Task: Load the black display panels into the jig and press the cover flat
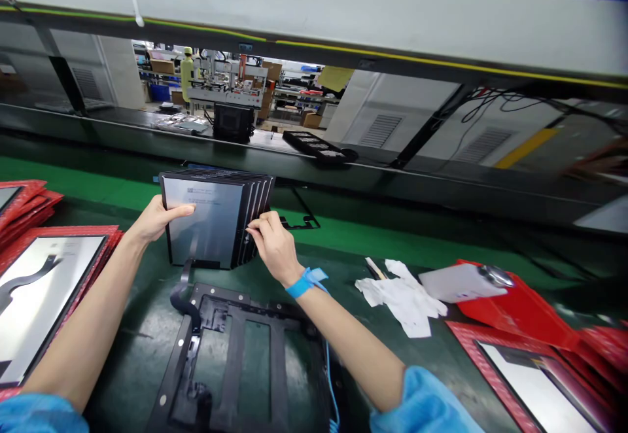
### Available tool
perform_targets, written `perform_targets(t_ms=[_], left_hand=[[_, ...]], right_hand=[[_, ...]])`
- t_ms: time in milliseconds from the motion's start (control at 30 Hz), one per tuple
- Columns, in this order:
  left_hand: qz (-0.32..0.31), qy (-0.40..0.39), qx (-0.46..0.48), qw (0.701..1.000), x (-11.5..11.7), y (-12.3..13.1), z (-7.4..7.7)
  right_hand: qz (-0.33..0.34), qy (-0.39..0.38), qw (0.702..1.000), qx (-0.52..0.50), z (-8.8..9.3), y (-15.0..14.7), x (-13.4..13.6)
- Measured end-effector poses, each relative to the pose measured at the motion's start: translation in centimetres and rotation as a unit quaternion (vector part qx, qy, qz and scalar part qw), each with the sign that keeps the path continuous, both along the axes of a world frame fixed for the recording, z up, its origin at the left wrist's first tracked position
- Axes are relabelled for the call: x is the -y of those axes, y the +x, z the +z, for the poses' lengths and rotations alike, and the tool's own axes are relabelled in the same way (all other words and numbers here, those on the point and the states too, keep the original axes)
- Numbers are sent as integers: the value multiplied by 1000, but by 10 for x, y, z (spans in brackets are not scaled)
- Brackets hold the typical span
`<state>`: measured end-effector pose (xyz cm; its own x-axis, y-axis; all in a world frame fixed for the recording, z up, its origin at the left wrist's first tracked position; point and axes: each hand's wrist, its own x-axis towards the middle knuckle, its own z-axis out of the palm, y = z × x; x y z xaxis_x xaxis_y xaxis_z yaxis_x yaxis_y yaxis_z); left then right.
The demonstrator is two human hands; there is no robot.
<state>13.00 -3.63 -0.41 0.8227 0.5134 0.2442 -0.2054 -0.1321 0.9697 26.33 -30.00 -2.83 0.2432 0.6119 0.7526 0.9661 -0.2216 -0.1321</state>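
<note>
A stack of dark display panels (210, 224) stands upright on the green work surface in front of me. My left hand (157, 218) grips its left edge, thumb lying across the front panel. My right hand (272, 243), with a blue wrist strap (305, 282), pinches the right edges of the panels with its fingertips. A black flex cable (182, 289) hangs from the front panel's lower edge. Below the stack lies a black metal frame (235, 354), flat on the mat.
Red trays holding panels sit at the left (44, 282) and lower right (534, 381). White paper scraps (402, 295) and a red bag (515, 302) lie to the right. A black conveyor (343, 171) runs behind, with a black tray (314, 145) on it. A person in yellow stands far back.
</note>
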Motion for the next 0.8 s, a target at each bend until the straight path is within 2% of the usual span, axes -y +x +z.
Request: perform_targets(t_ms=[100, 233, 533, 800], left_hand=[[-3, 5, 0, 1000, -1, 0, 0], [-9, 10, -1, 1000, -5, -1, -2], [-25, 10, 4, 1000, -9, 0, -5], [-30, 2, 11, 999, -7, 1, -4]], right_hand=[[-21, 27, 999, 5, -5, 0, -11], [-51, 46, 998, 15, -12, -2, -12], [-63, 22, 998, 14, -18, -5, -23], [-22, 13, 999, -26, -20, -7, 3]])
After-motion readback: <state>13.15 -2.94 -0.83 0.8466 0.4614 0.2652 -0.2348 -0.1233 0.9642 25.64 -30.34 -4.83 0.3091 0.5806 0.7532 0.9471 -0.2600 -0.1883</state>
